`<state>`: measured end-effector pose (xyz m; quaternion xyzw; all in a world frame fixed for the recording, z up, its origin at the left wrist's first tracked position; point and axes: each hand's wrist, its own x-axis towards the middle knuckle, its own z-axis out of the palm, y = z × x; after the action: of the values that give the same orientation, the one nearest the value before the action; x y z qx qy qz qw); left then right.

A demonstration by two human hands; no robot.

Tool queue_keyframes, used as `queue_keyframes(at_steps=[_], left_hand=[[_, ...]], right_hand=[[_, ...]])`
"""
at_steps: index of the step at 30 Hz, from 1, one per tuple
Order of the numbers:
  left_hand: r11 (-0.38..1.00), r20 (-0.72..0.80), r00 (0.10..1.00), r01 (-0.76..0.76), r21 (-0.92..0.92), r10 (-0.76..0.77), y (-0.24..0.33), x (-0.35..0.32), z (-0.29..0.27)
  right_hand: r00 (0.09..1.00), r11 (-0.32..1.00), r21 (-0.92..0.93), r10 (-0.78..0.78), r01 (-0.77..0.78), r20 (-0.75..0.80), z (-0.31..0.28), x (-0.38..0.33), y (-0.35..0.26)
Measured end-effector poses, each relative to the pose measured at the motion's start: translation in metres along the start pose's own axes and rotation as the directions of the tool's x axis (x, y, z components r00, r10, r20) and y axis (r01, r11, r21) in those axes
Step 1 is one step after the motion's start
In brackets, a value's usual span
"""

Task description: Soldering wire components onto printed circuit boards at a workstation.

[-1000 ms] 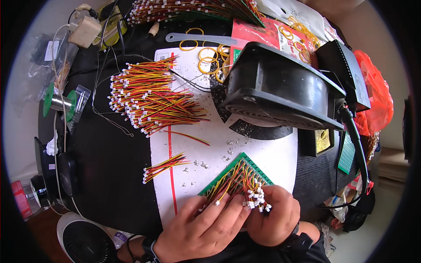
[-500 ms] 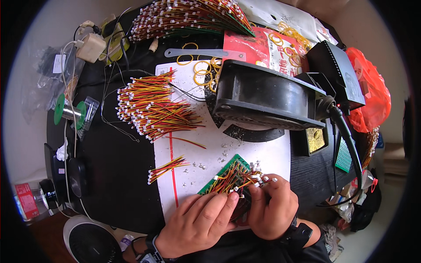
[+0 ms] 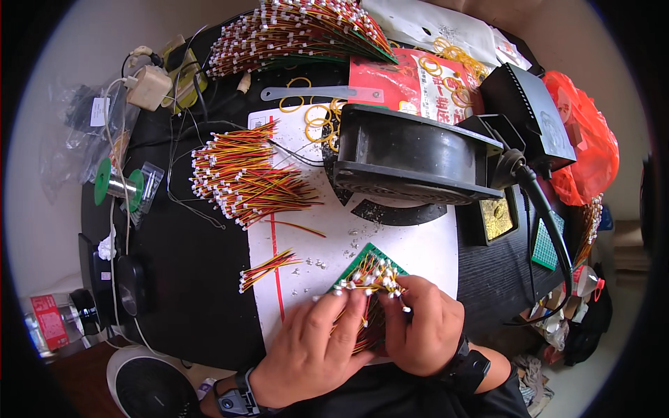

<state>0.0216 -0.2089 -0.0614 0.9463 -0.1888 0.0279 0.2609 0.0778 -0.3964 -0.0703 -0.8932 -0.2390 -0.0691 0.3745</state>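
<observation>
Two hands, left hand (image 3: 317, 348) and right hand (image 3: 421, 327), pinching wires on one green board (image 3: 362, 259), three loose wire piles.

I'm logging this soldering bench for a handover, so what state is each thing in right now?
Left hand: fingers pressing on the wires over the board.
Right hand: pinching wires at the board's edge.
Green circuit board: flat on the white sheet, covered in wires.
Large wire pile: loose, fanned out.
Small wire bundle: lying alone, untouched.
Black fan: tilted on its side.
Solder spool: lying on its side.
</observation>
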Motion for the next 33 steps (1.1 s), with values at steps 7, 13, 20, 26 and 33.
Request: queue_keyframes(at_steps=[7,13,20,26,33], left_hand=[[0.993,-0.165,0.981,0.084,-0.084,-0.097,-0.002,0.003,-0.008],[0.977,-0.262,0.944,0.177,-0.117,-0.203,0.019,0.031,-0.025],[0.979,-0.228,0.959,0.135,-0.155,-0.168,-0.001,0.039,0.004],[0.976,-0.295,0.946,0.075,-0.207,-0.135,0.010,0.046,-0.001],[0.990,-0.277,0.956,0.069,-0.120,-0.101,0.010,0.054,0.003]], right_hand=[[0.995,0.994,-0.061,0.088,-0.090,-0.039,0.000,0.002,-0.006],[0.996,0.996,-0.018,0.088,-0.088,-0.002,-0.005,0.003,-0.006],[0.979,0.984,0.043,0.179,-0.176,-0.099,-0.001,0.006,-0.003],[0.953,0.938,0.182,0.302,-0.294,-0.015,-0.013,0.012,-0.003],[0.968,0.950,0.185,0.243,-0.250,0.057,-0.021,0.019,0.000]])
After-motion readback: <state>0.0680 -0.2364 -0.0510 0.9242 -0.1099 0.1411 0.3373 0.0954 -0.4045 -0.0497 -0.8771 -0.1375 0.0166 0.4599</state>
